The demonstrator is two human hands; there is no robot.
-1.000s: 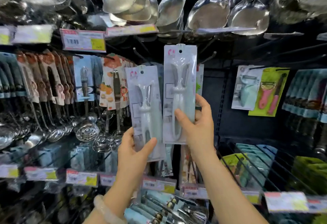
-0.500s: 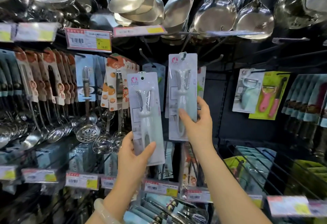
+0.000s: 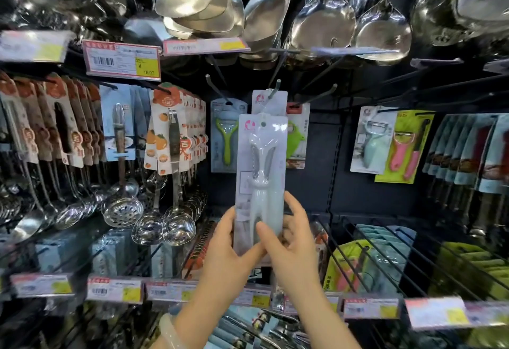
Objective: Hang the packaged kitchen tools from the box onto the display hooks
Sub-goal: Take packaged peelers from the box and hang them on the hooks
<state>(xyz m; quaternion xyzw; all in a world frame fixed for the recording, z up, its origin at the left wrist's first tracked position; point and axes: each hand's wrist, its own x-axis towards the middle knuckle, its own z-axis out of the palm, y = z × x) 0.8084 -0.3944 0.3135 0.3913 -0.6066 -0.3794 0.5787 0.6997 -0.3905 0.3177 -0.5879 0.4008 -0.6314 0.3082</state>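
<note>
Backdrop: dark store rack packed with hanging kitchen stuff, steel ladles [image 3: 325,22] strung up top.
Far left: slotted skimmers [image 3: 121,212] were hung below carded tools.
Left hand [image 3: 230,249]: wrapped round the front peeler pack [image 3: 260,183] at its lower left edge.
Right hand [image 3: 293,246]: clamped on that pack too, thumb across the front.
Hook [image 3: 275,88]: second matching pack [image 3: 271,102] was hung on it, right behind the held one.

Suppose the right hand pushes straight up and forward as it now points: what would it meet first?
Probably the hung package on the hook, behind the held package in the right hand; depth is unclear.
</note>
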